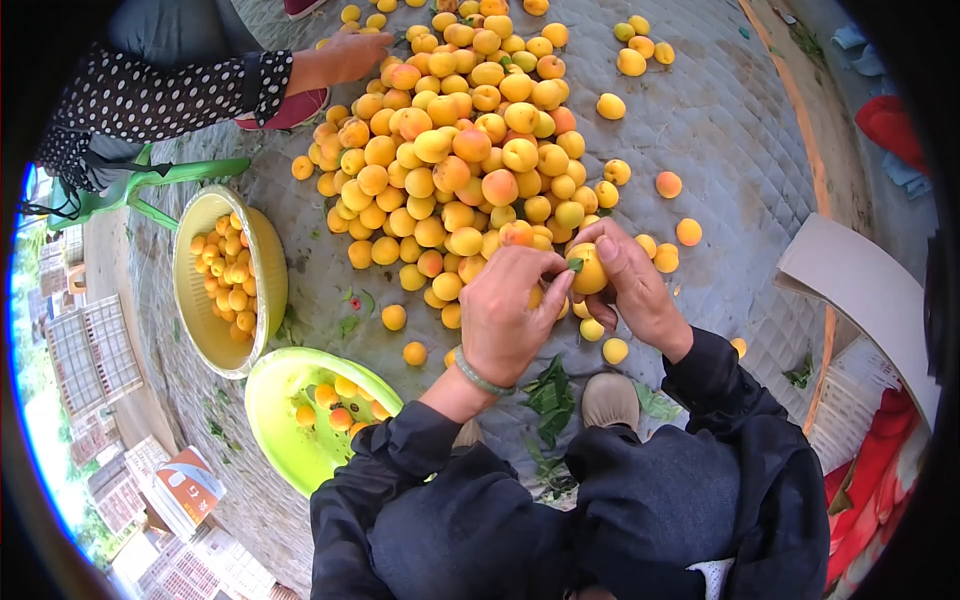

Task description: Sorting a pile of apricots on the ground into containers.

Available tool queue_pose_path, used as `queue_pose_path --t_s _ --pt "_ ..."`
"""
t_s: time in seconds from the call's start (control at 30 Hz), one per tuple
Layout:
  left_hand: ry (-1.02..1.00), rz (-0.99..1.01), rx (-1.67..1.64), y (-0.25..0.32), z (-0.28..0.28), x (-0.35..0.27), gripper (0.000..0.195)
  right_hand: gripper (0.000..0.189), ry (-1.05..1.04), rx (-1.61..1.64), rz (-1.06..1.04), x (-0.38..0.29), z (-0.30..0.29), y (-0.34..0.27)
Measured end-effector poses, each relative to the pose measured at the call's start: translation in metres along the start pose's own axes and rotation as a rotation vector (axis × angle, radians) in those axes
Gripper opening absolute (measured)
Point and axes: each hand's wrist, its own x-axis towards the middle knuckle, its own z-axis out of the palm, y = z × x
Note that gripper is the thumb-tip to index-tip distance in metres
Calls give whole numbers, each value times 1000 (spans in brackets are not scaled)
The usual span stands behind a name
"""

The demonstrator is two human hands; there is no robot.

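An apricot (590,271) with a small green leaf (575,265) at its stem end is held between the thumb and fingers of my right hand (634,281). My left hand (510,300), with a pale green bangle (480,375) at the wrist, pinches at that leaf with thumb and forefinger. Both hands are over the near edge of a large heap of apricots (450,172). The heap lies on a grey quilted blanket (720,165) before me. Part of the held apricot is hidden behind my fingers.
At the left stand a yellow basin (270,262) of apricots and a lime-green basin (285,420) with several fruits. Another person's hand (356,56) touches the heap's far left, beside a green plastic stool (187,169). Loose leaves (553,397) lie by my shoe (610,401). Cardboard (862,277) is at right.
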Motion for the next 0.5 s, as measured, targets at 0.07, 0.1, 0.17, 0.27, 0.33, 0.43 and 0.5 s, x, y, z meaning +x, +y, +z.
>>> queue_pose_path --t_s 0.07,0.1,0.17,0.27,0.33,0.43,0.5 --pt "10 -21 -9 0 1 0 11 40 25 -30 -17 0 2 2" --pt "17 -12 23 -1 1 0 10 40 32 -50 -15 0 2 3" --pt "25 -4 60 -5 2 0 10 41 34 -68 -12 -1 3 1" --pt "16 -109 87 -18 2 -5 8 43 -61 -18 32 -4 6 -7" --pt "-16 -247 55 -27 1 -11 6 44 -81 243 73 -6 9 -5" --pt "-24 -231 -71 -24 5 -19 10 44 -25 322 114 -4 1 -3" --pt "-9 -189 -98 -20 4 -19 12 43 -13 303 130 -5 2 -2"
